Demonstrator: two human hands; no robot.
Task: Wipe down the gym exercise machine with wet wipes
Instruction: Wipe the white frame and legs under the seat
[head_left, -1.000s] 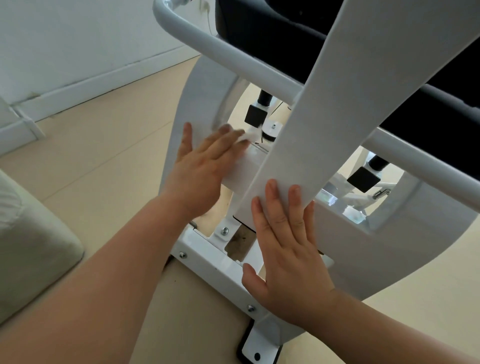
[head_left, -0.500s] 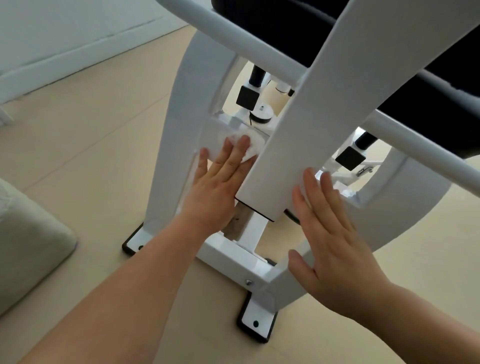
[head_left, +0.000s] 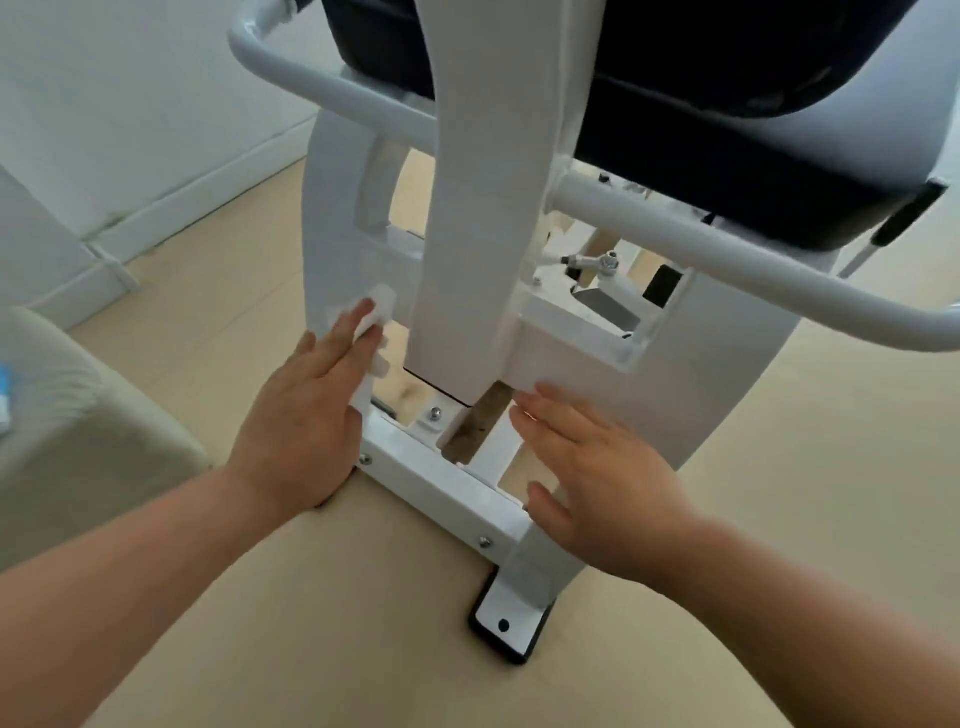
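Note:
A white gym machine frame (head_left: 675, 395) with a black padded seat (head_left: 727, 104) fills the upper right of the head view. My left hand (head_left: 306, 415) presses a white wet wipe (head_left: 376, 312) flat against the lower part of the frame's left curved leg (head_left: 337, 218); the wipe sticks out past my fingertips and down the leg's edge. My right hand (head_left: 597, 478) lies flat with fingers together on the frame's right lower panel, beside the central white upright (head_left: 467, 260). I see no wipe under the right hand.
A white cross bar (head_left: 436, 478) with bolts and a black foot (head_left: 511, 623) sit on the beige floor. A beige cushion (head_left: 78, 431) lies at the left with a blue and white object (head_left: 4, 395) on it. White wall and skirting run behind.
Both hands have slid lower on the frame. The left hand with the wipe moved from the inner bracket out onto the left leg's lower edge; the view shifted.

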